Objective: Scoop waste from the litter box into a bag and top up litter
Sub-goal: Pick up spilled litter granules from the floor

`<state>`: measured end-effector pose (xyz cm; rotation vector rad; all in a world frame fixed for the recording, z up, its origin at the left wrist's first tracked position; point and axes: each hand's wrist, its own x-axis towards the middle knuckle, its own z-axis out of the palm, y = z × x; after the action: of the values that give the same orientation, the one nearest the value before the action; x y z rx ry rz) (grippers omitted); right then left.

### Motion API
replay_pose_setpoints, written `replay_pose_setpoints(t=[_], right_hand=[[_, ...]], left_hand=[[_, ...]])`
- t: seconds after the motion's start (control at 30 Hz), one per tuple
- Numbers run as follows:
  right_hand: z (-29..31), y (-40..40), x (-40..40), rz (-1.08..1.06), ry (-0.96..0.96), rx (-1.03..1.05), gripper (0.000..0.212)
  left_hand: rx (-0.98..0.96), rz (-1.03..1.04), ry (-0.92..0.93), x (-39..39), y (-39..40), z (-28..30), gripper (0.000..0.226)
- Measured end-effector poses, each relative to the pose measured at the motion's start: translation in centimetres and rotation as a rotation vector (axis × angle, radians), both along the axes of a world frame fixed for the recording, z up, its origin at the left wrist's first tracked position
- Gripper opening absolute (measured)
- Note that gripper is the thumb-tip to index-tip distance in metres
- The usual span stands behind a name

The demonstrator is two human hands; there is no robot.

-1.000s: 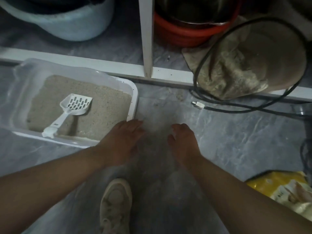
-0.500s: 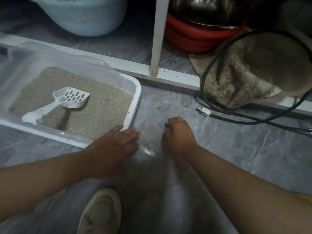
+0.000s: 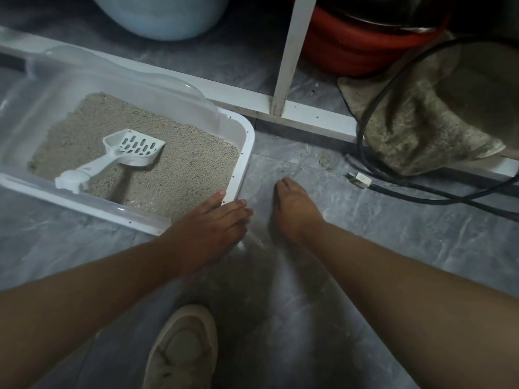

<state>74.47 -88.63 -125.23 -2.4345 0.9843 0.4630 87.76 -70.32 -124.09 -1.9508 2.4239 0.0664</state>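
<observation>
Both hands press a clear plastic bag (image 3: 261, 276) on the floor at centre frame: left hand (image 3: 209, 230) flat-fingered beside the litter box (image 3: 247, 141), right hand (image 3: 295, 209) curled on the film. A white scoop (image 3: 112, 158) lies in the litter at left.

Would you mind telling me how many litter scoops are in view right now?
1. The white slotted scoop lies on the litter inside the litter box, untouched by either hand. Others could be out of frame.
</observation>
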Motion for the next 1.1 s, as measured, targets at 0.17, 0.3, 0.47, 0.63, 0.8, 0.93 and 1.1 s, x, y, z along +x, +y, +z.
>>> replay_pose_setpoints(t=[0.17,0.3,0.47,0.63,0.8,0.93,1.1], right_hand=[[-1.2,-0.2,1.4,-0.03,-0.007,-0.052,0.071],[-1.5,-1.1,2.0,-0.076,-0.042,-0.092,0.068],[-1.5,-2.0,2.5,-0.012,0.012,-0.057,0.076],[-1.6,-1.6,1.3,0.167,0.035,-0.109,0.08],[-1.4,-1.3,-0.1,0.271,0.016,-0.067,0.077],[-1.0,-1.2,-1.8,0.192,-0.273,-0.117,0.036],[0.9,-1.9,-3.8,-0.652,-0.432,0.121,0.015]], left_hand=[[0.014,0.022,-0.006,0.6,-0.7,-0.5,0.05],[0.047,0.021,-0.01,0.9,-1.3,-0.3,0.052],[0.048,0.03,0.026,0.8,-1.3,-0.4,0.054],[0.069,0.022,0.007,1.0,-1.2,-0.9,0.052],[0.035,0.046,0.042,0.8,-1.2,-0.8,0.055],[0.031,0.048,0.045,0.7,-1.2,-0.8,0.054],[0.055,0.091,0.099,0.4,-1.1,-0.2,0.049]])
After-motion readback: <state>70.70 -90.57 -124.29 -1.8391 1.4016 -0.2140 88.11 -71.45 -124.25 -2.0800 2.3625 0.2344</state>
